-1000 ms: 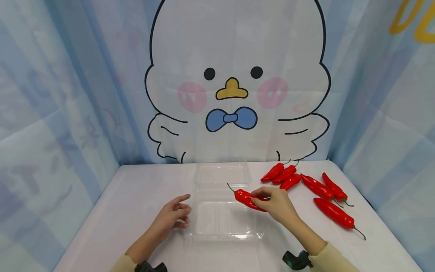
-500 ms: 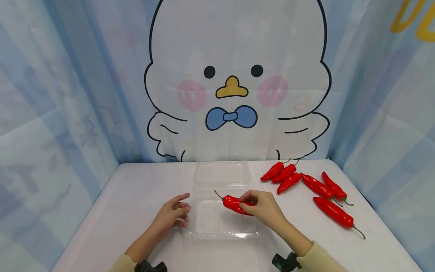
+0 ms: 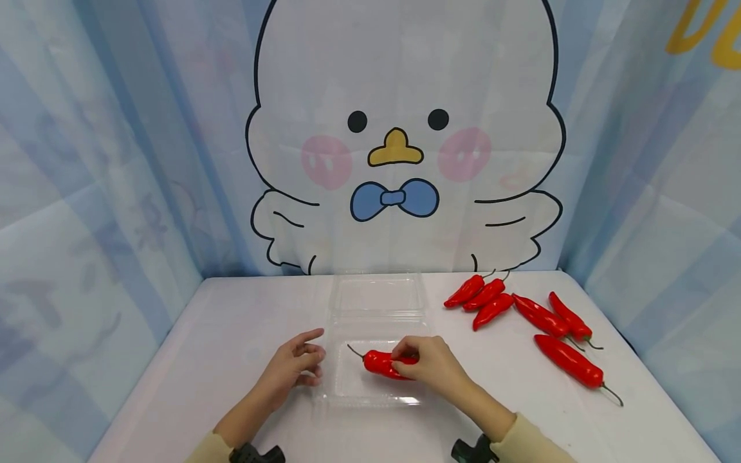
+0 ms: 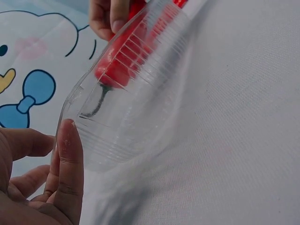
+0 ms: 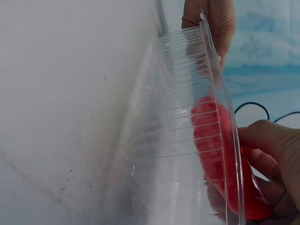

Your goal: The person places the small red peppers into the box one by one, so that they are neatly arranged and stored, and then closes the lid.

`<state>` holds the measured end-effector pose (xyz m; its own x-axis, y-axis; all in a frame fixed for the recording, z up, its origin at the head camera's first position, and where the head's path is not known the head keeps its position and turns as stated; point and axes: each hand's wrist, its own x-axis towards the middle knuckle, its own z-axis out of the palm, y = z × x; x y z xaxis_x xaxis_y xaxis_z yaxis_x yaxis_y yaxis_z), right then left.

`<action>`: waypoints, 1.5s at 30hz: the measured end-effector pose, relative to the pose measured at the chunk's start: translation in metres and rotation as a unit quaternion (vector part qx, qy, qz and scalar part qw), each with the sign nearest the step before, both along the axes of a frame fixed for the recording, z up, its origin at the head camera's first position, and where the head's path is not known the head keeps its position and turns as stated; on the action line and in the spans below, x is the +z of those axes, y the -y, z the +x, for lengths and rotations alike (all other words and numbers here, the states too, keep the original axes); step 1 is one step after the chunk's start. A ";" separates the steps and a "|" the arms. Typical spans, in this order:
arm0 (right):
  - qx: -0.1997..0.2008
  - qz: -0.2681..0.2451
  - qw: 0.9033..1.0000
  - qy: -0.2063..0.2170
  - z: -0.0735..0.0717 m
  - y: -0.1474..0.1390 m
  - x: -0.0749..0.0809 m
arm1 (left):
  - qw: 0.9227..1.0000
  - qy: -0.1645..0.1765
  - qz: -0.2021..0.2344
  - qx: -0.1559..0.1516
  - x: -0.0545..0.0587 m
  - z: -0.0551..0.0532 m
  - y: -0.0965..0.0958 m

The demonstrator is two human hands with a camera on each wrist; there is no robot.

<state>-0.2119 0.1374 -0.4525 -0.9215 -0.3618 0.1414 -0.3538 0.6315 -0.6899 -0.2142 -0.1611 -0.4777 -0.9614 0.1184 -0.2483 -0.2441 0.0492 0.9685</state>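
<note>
A red chili pepper [image 3: 379,363] with a dark curved stem lies across the open clear plastic box [image 3: 376,403], inside its front half. My right hand [image 3: 431,366] pinches the pepper's tapered end between thumb and fingers, low within the box. Through the ribbed wall, the left wrist view shows the chili pepper [image 4: 117,68] with its stem pointing toward my left hand. At the box's left side my left hand [image 3: 292,363] holds the rim; its thumb and index finger [image 4: 28,140] meet at the edge in that wrist view.
Several more red chili peppers [image 3: 570,361] lie on the right of the white table [image 3: 243,315], some close together at the back. The box's lid [image 3: 379,296] is folded back toward the cartoon-print curtain [image 3: 399,77].
My right hand has carried the chili pepper leftward, nearer to me and down into the box's front half. My left hand has stayed at the left rim.
</note>
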 end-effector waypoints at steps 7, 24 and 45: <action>0.024 0.020 1.000 0.005 0.001 0.003 -0.006 | 1.000 0.000 -0.008 0.009 -0.001 0.000 -0.002; 0.064 0.075 0.995 -0.014 0.004 0.002 -0.010 | 1.000 -0.006 -0.001 0.000 0.002 0.002 -0.002; 0.130 0.100 0.985 0.045 0.001 -0.004 -0.005 | 1.000 0.000 -0.002 0.005 0.001 0.003 -0.004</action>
<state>-0.2105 0.1412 -0.4580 -0.7995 -0.5997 -0.0341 -0.4649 0.6538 -0.5970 -0.2116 -0.1572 -0.4771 -0.9625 0.1088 -0.2487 -0.2444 0.0508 0.9683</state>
